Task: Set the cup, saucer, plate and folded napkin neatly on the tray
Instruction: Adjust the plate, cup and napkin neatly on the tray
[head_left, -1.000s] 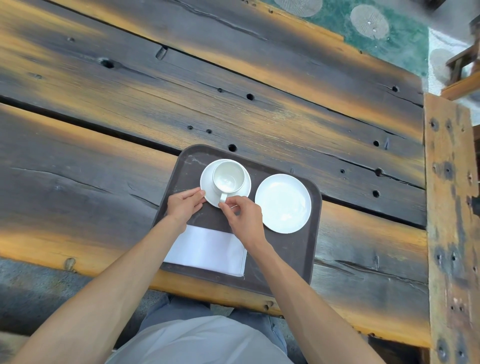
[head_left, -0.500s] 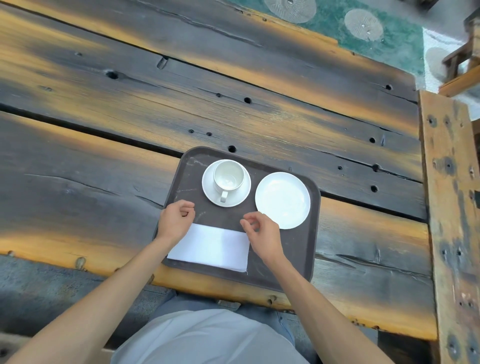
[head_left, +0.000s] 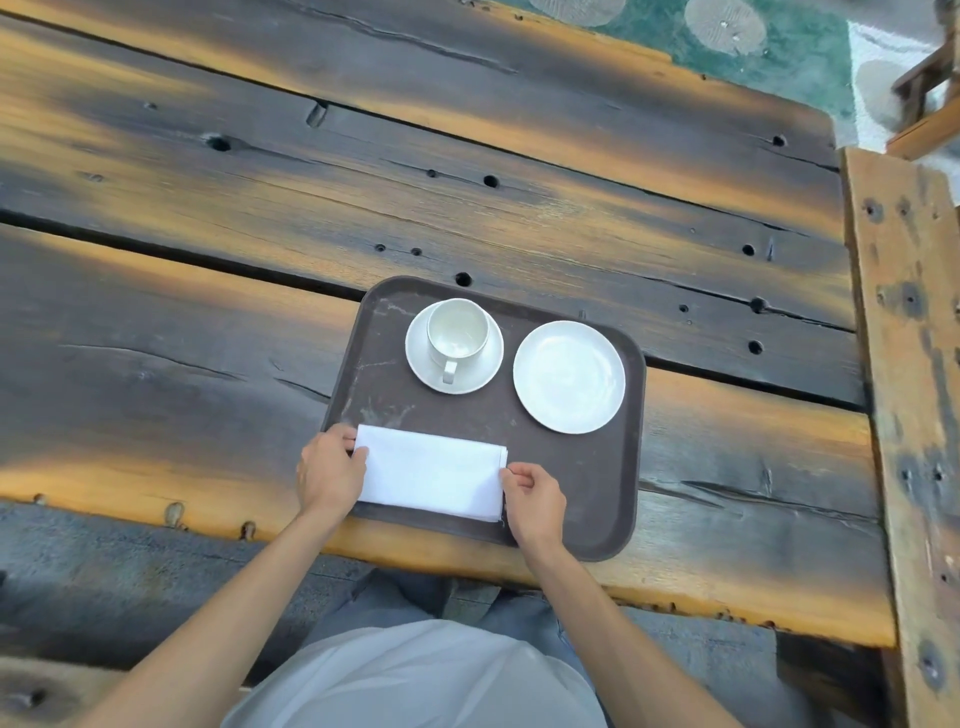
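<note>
A dark brown tray (head_left: 582, 483) lies on the wooden table near its front edge. At the tray's back left, a white cup (head_left: 457, 330) stands on a white saucer (head_left: 485, 371), handle pointing toward me. To their right lies an empty white plate (head_left: 569, 376). The folded white napkin (head_left: 431, 473) rests flat on the tray's front left part. My left hand (head_left: 330, 470) pinches the napkin's left end. My right hand (head_left: 532, 499) grips its right end with curled fingers.
The table (head_left: 467, 182) is made of dark and orange wooden planks with holes and gaps. A wooden beam (head_left: 909, 364) runs along the right side. Green patterned floor (head_left: 753, 47) lies beyond the far edge. My lap is below the table's front edge.
Both hands left the cup and saucer, drew back toward me and spread apart to the two ends of the napkin. The napkin now lies fully uncovered between them.
</note>
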